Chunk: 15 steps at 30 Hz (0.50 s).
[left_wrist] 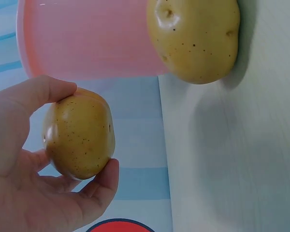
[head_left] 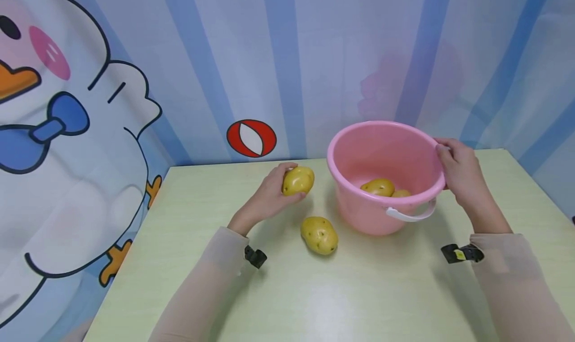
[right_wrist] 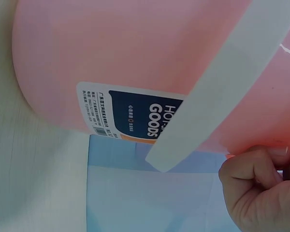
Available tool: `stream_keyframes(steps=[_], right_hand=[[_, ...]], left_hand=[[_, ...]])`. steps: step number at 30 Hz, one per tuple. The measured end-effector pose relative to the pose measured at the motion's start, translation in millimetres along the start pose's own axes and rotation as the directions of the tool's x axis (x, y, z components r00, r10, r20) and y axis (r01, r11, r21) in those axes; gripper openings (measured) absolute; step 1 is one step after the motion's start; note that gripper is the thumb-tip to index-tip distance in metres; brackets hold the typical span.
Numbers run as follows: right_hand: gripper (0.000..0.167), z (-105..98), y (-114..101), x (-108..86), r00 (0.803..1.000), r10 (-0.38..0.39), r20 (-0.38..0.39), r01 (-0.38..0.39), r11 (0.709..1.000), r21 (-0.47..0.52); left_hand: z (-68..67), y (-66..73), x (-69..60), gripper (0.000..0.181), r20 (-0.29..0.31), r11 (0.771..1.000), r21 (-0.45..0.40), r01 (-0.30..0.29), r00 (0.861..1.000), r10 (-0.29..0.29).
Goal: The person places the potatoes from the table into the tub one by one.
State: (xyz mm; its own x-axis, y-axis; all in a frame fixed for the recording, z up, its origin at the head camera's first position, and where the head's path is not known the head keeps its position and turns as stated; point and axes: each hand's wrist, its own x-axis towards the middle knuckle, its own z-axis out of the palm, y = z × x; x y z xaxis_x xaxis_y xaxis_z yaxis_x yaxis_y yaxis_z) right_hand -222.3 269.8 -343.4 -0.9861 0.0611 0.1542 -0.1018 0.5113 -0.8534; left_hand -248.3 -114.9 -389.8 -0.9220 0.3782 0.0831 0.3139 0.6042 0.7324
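My left hand [head_left: 272, 193] grips a yellow potato [head_left: 298, 180], holding it above the table to the left of a pink bucket [head_left: 370, 212]. In the left wrist view, thumb and fingers curl round that potato [left_wrist: 81, 135] from both sides. A second potato [head_left: 319, 235] lies on the table in front of the bucket. Inside the bucket are more potatoes [head_left: 378, 186], partly hidden by its front rim. My right hand [head_left: 462, 172] pinches the bucket's right rim, its fingers curled over the edge in the right wrist view.
The bucket's white handle [head_left: 411, 216] hangs down at its front right. A label [right_wrist: 130, 112] is stuck on the bucket's side. Behind the pale table [head_left: 251, 302] stands a blue striped backdrop [head_left: 323, 57] with a cartoon duck [head_left: 85, 212].
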Motion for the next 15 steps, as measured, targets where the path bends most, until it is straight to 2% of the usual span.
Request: stream_keyframes(steps=[15], right_hand=[[0.057,0,1,0.3,1.000,-0.001,0.007,0.001,1.000,-0.002]], left_hand=[[-14.8,11.7,-4.5,0.071,-0.022,0.999,0.004,-0.038,0.999,0.038]])
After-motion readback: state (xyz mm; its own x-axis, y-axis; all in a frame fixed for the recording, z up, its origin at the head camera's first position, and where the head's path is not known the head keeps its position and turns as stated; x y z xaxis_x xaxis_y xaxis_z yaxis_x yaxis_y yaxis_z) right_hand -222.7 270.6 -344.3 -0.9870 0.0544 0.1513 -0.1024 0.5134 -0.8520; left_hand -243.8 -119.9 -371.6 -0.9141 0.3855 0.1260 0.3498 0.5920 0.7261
